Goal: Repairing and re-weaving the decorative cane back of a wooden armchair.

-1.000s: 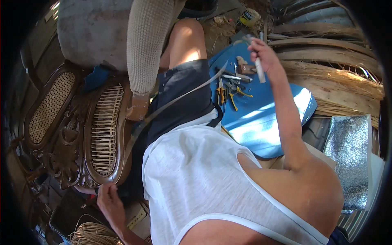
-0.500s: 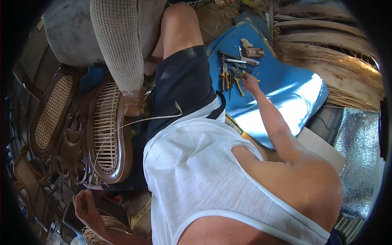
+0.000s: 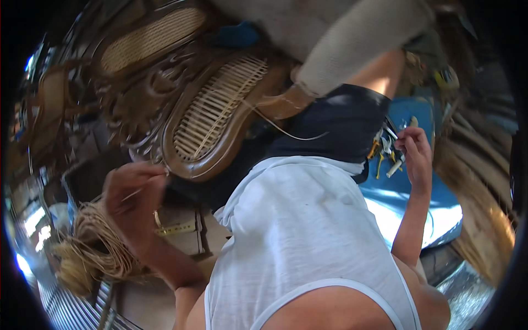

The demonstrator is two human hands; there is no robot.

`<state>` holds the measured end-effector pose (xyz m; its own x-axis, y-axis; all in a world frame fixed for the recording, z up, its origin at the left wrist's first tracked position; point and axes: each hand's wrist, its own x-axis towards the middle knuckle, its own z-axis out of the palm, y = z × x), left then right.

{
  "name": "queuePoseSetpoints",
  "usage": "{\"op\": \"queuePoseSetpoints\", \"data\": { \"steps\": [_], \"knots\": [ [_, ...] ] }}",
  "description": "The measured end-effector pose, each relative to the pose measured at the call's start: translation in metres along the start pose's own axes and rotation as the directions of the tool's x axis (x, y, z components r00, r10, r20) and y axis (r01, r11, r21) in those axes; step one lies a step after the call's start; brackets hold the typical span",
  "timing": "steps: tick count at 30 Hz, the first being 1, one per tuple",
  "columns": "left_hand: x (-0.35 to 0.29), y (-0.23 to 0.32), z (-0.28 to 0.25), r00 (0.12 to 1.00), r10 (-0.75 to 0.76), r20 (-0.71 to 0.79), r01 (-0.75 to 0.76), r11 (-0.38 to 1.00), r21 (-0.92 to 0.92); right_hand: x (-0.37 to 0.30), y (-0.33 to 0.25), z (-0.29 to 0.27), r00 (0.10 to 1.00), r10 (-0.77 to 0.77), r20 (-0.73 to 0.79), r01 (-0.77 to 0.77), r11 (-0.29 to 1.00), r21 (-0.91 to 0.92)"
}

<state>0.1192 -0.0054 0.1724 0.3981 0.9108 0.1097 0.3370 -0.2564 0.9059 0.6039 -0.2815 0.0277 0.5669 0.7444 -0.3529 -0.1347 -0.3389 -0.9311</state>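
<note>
My left hand (image 3: 135, 192) is closed in a pinch beside the lower end of a carved brown wooden chair frame (image 3: 201, 175); a thin pale cane strand (image 3: 132, 194) shows at its fingers, partly blurred. Pale cane strands (image 3: 220, 110) cross the frame's oval opening. One loose cane end (image 3: 286, 132) curves out over my dark shorts. At the right, my right hand (image 3: 416, 157) has its fingers curled together above a group of hand tools. Whatever sits between those fingers is too blurred to name. Close below them are yellow-handled pliers (image 3: 379, 165) and a pale-handled tool (image 3: 394, 168).
The tools lie on a blue sheet (image 3: 379, 192). A second oval panel of woven cane (image 3: 154, 41) is at the upper left. Coiled cane (image 3: 102, 236) and a yellow measuring tape (image 3: 176, 229) lie below my left hand. Long fibrous strips (image 3: 467, 181) stand at the right.
The view has swung, so the chair frame sits further right and higher. My right hand has lifted back from among the tools. My left hand has come up to the frame's lower end.
</note>
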Motion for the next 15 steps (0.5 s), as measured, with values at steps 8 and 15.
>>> {"op": "queuePoseSetpoints", "data": {
  "steps": [8, 15],
  "knots": [
    [0.002, -0.005, 0.111, 0.879, 0.123, 0.461, 0.106, 0.892, -0.440, -0.005, -0.113, 0.212, 0.674, -0.134, 0.726, 0.119, 0.990, 0.073],
    [0.005, -0.039, 0.106, 0.965, -0.027, 0.260, 0.243, 0.458, -0.855, 0.009, -0.108, 0.223, 0.661, 0.035, 0.749, 0.205, 0.953, -0.225]
  ]
}}
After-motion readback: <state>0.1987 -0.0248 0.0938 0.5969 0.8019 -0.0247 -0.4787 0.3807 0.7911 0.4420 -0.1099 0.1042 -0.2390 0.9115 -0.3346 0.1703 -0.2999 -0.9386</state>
